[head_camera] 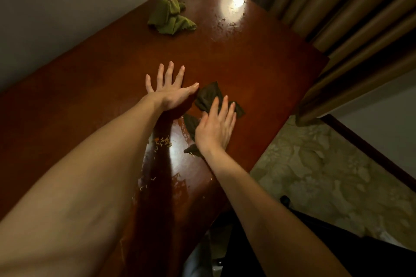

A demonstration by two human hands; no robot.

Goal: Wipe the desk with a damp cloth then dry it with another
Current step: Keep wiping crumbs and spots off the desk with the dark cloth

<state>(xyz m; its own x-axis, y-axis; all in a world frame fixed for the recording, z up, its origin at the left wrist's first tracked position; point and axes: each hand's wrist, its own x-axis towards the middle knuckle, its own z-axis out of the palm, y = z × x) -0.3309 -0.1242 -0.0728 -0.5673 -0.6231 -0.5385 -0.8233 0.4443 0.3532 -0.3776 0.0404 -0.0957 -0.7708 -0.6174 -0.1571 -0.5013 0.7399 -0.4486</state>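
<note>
A dark green cloth (208,96) lies flat in the middle of the reddish-brown wooden desk (258,69). My right hand (215,128) presses down on it with straight fingers and hides its middle. My left hand (168,90) rests flat on the bare wood just left of the cloth, fingers spread, thumb tip beside the cloth's edge. A second, lighter green cloth (168,16) sits crumpled near the desk's far end, by the wall. Small pale crumbs (163,141) lie on the glossy wood between my forearms.
Dark specks (222,22) dot the desk beside a bright light reflection at the far end. Beige curtains (351,13) hang along the desk's right side. Patterned carpet (326,182) lies below to the right. A white wall (56,7) runs along the desk's left edge.
</note>
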